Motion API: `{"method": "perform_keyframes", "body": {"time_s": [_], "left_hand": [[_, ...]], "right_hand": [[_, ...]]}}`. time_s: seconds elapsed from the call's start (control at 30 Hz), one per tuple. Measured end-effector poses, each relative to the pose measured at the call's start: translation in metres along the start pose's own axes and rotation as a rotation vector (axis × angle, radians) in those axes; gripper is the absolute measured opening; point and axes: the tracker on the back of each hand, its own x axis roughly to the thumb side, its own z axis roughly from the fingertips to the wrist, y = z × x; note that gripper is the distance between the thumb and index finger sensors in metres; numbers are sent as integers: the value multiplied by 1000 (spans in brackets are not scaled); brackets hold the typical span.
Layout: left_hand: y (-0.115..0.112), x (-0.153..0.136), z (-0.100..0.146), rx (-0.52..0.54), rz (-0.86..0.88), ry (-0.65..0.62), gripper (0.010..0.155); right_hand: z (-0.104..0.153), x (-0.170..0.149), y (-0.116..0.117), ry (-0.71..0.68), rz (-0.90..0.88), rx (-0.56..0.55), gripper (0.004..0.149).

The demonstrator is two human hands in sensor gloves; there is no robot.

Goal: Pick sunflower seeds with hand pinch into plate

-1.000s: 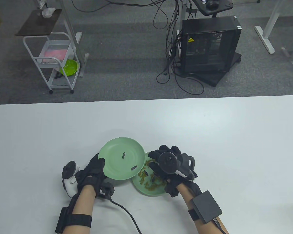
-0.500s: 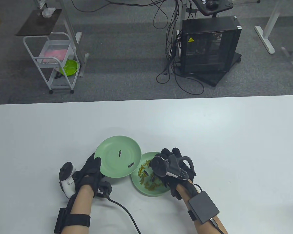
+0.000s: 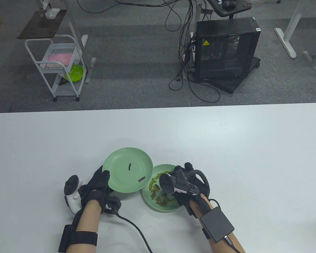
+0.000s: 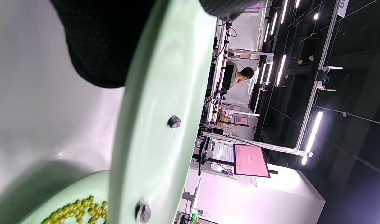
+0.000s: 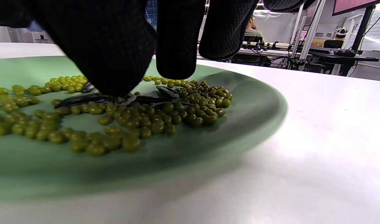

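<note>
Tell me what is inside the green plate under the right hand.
The round pale green plate holds many small yellow-green beans and a few dark sunflower seeds among them. The black-gloved right hand covers part of the pile, so what lies beneath its fingertips cannot be seen.

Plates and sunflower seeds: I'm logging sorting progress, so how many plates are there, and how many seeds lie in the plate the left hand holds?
Green plates: 2
Sunflower seeds in the held plate: 2
Total: 4
</note>
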Motion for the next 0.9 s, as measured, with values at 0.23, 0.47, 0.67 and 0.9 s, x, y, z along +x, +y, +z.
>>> {"method": "perform_keyframes", "body": {"time_s": [0.23,0.47,0.67,0.9], "left_hand": [[0,0,0,0,-3,2,66],[-1,-1,0,0,-5,3,66],[-2,-2,0,-3,-7,6,66],[-2,-2,0,-4,-10,4,66]], "right_hand": [[0,5,2,2,67,-1,43],[1,12,2,-5,140,-28,41],[1,12,3,-4,137,-33,39],[2,10,4,-15,144,-51,40]]}}
